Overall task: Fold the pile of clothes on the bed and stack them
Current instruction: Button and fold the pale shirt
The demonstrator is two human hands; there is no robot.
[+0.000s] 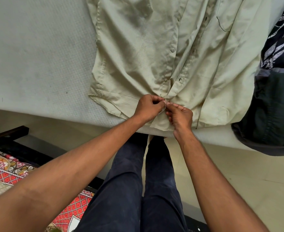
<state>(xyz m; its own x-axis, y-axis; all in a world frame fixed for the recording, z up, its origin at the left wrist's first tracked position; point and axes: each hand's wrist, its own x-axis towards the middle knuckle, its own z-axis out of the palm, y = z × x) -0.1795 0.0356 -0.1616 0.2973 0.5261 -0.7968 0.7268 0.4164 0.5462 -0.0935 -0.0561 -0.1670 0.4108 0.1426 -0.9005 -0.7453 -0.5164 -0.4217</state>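
A pale green button-up shirt point(138, 52) lies spread front-up on the bed point(37, 56), its hem at the near edge. My left hand point(148, 107) and my right hand point(179, 117) meet at the bottom of the shirt's button placket. Both pinch the fabric there, thumbs and fingertips curled close together. The upper buttons and buttonholes lie apart, so the shirt front is open above my hands. At the right sits a pile of other clothes: a dark garment with a white leaf print point(282, 42) over a dark green one point(275, 111) that hangs over the bed edge.
The mattress surface to the left of the shirt is bare grey-green fabric. My legs in dark trousers point(138, 181) stand against the bed edge. A red patterned mat point(7, 173) and a dark frame point(8, 133) lie on the floor at lower left.
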